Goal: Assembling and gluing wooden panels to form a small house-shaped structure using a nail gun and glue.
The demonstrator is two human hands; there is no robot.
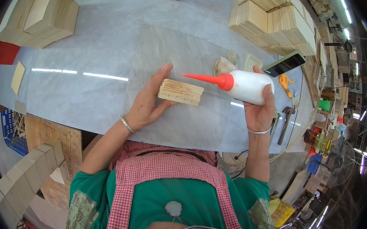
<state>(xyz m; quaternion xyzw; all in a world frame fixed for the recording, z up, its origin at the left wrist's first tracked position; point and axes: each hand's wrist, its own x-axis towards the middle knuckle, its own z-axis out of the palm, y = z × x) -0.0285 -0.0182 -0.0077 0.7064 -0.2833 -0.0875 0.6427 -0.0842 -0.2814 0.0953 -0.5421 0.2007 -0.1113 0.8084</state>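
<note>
In my left hand point(151, 97) is a small block of stacked thin wooden pieces point(180, 92), gripped at its left end between thumb and fingers. Its layered, slightly uneven edges face up. My right hand point(261, 101) is wrapped round a white squeeze bottle point(251, 87) with a long red nozzle point(206, 79). The bottle lies sideways in the air, its nozzle pointing left. The nozzle's tip is just beyond the block's far edge, and I cannot tell whether they touch.
Tall stacks of thin wooden sheets stand at the far left point(52, 16) and far right point(274, 24). Right of the bottle lie a phone point(286, 63), an orange-yellow tool point(285, 85) and a hammer point(285, 123). A blue crate point(14, 132) sits at lower left, near wooden blocks point(30, 168).
</note>
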